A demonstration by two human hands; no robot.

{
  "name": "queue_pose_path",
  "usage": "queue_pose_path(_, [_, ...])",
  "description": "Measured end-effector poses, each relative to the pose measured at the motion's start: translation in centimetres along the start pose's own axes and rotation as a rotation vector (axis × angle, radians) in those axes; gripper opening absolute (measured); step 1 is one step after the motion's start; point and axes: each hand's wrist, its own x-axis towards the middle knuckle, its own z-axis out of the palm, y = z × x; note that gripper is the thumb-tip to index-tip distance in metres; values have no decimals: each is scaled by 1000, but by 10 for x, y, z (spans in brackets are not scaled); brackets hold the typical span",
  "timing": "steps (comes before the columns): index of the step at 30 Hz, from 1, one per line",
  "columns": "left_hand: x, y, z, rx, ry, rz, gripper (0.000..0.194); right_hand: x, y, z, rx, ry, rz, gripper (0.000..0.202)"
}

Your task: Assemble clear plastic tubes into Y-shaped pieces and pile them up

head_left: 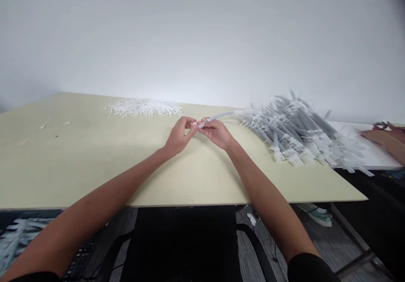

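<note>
Currently at close fingertip work, both sides meeting at one end of a thin grey tube (223, 114), above the middle of the counter (126, 168). Right hand (220, 134): fingers curled nearly closed, pinching the tube near that end. Left hand (177, 138): thumb and fingers bent inward, only slightly apart, tips right at a small whitish piece (202, 124) by the tube end. Can't tell how firm a hold on the left; contact partly hidden. Tube arching off to the right, far end close to a heap of grey tubes (297, 126) with white ties and tabs. Loose pile of white ties (145, 107) beyond, to the left. Co-worker's hand (379, 136) far right, blurred. From here, likely calls for a steady right-side pinch and fine left-side fingertip control.
</note>
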Motion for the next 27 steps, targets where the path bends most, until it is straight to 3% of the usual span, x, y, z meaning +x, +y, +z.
queue_pose_path(6, [-4,0,5,160,-37,160,18,0,0,2,-8,-42,52,4])
queue_pose_path(13, [-3,-1,5,230,-51,201,16,-1,0,2,17,-104,34,4])
queue_pose_path(19, [-3,-1,5,263,-50,163,15,-1,1,3,6,-85,34,10])
queue_pose_path(27, [2,-13,7,110,-10,-69,14,4,11,1,-103,-39,-51,22])
